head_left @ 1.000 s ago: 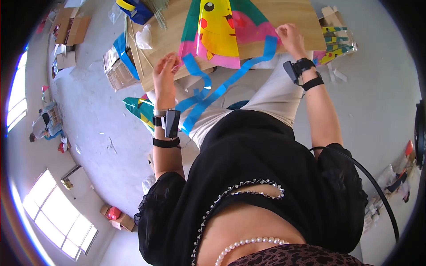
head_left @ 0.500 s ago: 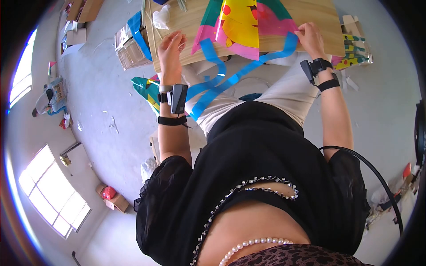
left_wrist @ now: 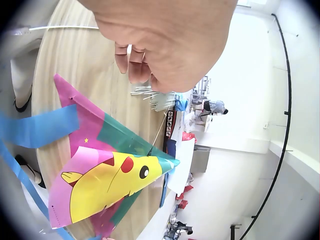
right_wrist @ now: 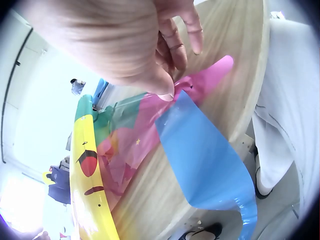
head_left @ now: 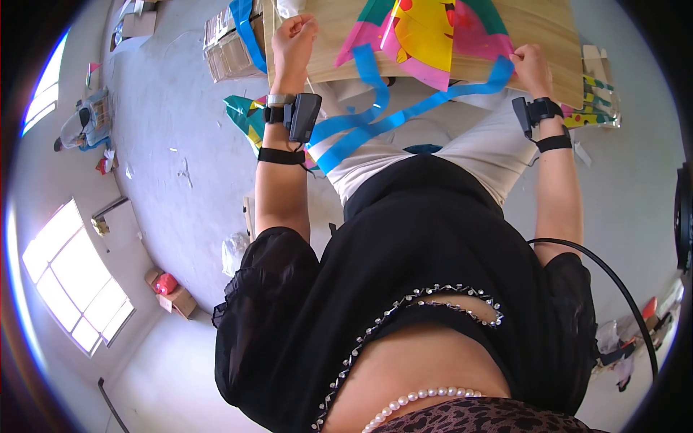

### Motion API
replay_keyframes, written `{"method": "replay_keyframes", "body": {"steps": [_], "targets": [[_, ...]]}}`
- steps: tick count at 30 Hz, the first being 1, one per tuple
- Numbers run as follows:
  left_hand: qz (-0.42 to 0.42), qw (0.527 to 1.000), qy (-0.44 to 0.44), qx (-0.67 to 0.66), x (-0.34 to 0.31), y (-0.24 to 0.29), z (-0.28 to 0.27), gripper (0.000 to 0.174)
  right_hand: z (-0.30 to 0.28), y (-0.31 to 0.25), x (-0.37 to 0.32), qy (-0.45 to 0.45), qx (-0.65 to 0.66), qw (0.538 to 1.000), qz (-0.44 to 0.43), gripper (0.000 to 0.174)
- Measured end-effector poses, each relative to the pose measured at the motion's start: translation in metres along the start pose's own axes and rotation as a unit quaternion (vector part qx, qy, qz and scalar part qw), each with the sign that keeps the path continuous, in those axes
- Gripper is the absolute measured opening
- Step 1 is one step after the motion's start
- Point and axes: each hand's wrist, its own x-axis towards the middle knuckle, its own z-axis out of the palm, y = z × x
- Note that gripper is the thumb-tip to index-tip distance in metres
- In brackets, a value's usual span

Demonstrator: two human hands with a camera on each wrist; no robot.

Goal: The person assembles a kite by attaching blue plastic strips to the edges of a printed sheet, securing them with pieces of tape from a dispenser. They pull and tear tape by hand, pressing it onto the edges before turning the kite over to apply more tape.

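Observation:
A kite [head_left: 426,43] with a yellow cartoon character, green sides and pink lower corners lies on the wooden table. Blue plastic tails run from its two lower corners over the near edge to the lap; one is the right tail [right_wrist: 200,155]. My right hand [head_left: 533,68] pinches the kite's right pink corner, its thumb tip beside the tail's end. Left of the kite, my left hand [head_left: 292,54] is raised with curled fingers, apart from the kite. From behind it comes a thin white strip [left_wrist: 60,27], seemingly held; the hand hides its gripped end.
A cardboard box [head_left: 229,50] with a blue strip over it stands left of the table [head_left: 541,43]. White plastic [head_left: 290,7] lies at the table's left side. Thin white sticks [left_wrist: 160,100] are bundled farther back. Packed kites [head_left: 599,101] lie at the right.
My left hand has drawn away from the kite's left corner, to the left and up. The right hand stays at the right corner. The head view has shifted, moving the table upward in it.

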Motion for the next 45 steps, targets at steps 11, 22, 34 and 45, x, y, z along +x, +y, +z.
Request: {"method": "replay_keyframes", "body": {"steps": [11, 22, 34, 45], "targets": [[0.031, 0.999, 0.019, 0.007, -0.034, 0.003, 0.057, 0.017, 0.009, 0.040, 0.028, -0.005, 0.020, 0.991, -0.130, 0.022], [0.035, 0.997, 0.004, -0.071, -0.049, -0.029, 0.118, 0.011, -0.004, 0.032, 0.020, -0.010, 0.038, 0.997, -0.074, 0.017], [-0.003, 0.996, -0.002, -0.092, -0.053, -0.028, 0.099, 0.024, 0.001, 0.030, 0.015, -0.003, 0.021, 1.000, -0.022, 0.017], [-0.023, 0.996, -0.002, -0.090, -0.057, -0.027, 0.104, 0.024, -0.017, 0.001, 0.002, 0.016, 0.042, 0.999, 0.009, 0.017]]}}
